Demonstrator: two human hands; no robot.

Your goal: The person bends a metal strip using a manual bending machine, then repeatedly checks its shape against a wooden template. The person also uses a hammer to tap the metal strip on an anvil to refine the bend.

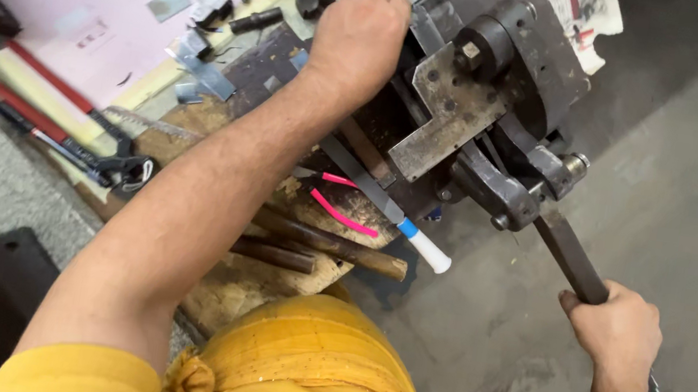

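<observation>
Head view, looking down: my left hand (360, 36) presses on the top of the dark grey iron lever press (474, 86), fingers curled over a thin grey metal strip (423, 24) at its far edge. My right hand (619, 327) has its grip clamped around the long dark steel lever bar (573, 255) below the press. Just beside the press, a flat file with a white handle (428, 251) lies on the wooden block (245, 286).

A torn white label (588, 16) with red and black print lies atop the machine.
</observation>
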